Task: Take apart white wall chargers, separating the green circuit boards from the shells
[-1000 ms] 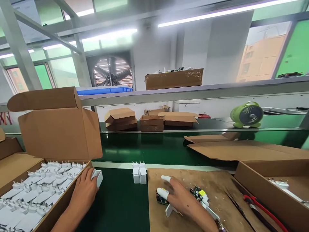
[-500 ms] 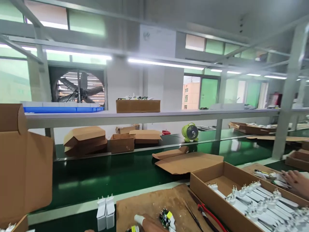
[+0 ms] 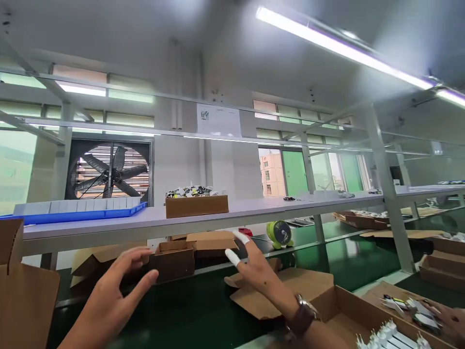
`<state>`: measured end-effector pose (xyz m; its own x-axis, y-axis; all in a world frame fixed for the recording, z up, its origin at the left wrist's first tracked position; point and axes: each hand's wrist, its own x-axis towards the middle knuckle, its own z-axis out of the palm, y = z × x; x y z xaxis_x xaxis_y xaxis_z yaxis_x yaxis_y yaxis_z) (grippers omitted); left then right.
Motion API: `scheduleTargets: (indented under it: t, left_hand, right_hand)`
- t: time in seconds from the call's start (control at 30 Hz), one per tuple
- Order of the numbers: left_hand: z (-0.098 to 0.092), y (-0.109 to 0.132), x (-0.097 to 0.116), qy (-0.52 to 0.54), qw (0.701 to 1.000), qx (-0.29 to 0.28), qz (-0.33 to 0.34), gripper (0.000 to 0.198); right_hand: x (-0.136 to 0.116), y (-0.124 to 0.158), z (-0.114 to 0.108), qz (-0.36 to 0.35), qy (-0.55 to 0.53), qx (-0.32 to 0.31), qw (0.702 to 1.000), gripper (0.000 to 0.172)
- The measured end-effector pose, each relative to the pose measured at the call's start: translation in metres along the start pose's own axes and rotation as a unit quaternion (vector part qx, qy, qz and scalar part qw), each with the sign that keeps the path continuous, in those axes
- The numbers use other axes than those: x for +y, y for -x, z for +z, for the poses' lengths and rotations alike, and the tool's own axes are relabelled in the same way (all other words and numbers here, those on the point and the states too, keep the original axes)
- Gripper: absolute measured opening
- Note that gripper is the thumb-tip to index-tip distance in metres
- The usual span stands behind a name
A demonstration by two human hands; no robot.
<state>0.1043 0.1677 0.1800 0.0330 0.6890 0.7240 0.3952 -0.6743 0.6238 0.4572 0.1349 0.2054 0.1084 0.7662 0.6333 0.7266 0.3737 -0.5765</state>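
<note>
My left hand (image 3: 112,291) is raised over the green belt with thumb and fingers apart, holding nothing. To its right my right hand (image 3: 257,271) is also lifted, fingers spread, with white covers on two fingertips and a watch (image 3: 303,315) on the wrist. Above and beyond both hands, on the white shelf (image 3: 250,206), stands a cardboard box (image 3: 196,207) heaped with small circuit boards (image 3: 191,192). Neither hand touches it. At the lower right, an open carton (image 3: 339,303) holds white plug adapters (image 3: 390,337), partly behind my right forearm.
A blue tray (image 3: 98,214) of white cases sits on the shelf. Behind my hands are cardboard boxes (image 3: 174,259) and a green fan (image 3: 279,234). A metal post (image 3: 387,194) rises at right. Another person's hand (image 3: 448,317) works over loose parts at the right edge.
My view has tilted upward. Both hands have risen from the bench into the middle of the view; my right hand has left the brown work mat and the boards on it.
</note>
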Motion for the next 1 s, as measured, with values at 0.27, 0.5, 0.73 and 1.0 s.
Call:
scheduleTargets:
  t: [0.27, 0.5, 0.73, 1.0]
  left_hand:
    - [0.050, -0.135, 0.041, 0.003, 0.999, 0.004, -0.032, 0.086]
    - [0.057, -0.146, 0.029, 0.071, 0.995, -0.032, -0.056, 0.062]
    - [0.038, -0.101, 0.041, 0.276, 0.958, 0.017, -0.070, 0.040]
    - [0.024, -0.082, 0.085, 0.430, 0.844, 0.198, -0.253, 0.030]
  right_hand:
    - [-0.018, -0.138, -0.016, -0.008, -0.076, 0.054, 0.996, 0.042]
    - [-0.023, -0.136, -0.006, 0.021, -0.160, 0.018, 0.987, 0.032]
    - [-0.042, -0.090, -0.024, 0.006, -0.292, 0.051, 0.955, 0.038]
    - [-0.065, -0.048, -0.034, 0.061, -0.501, 0.082, 0.859, 0.042]
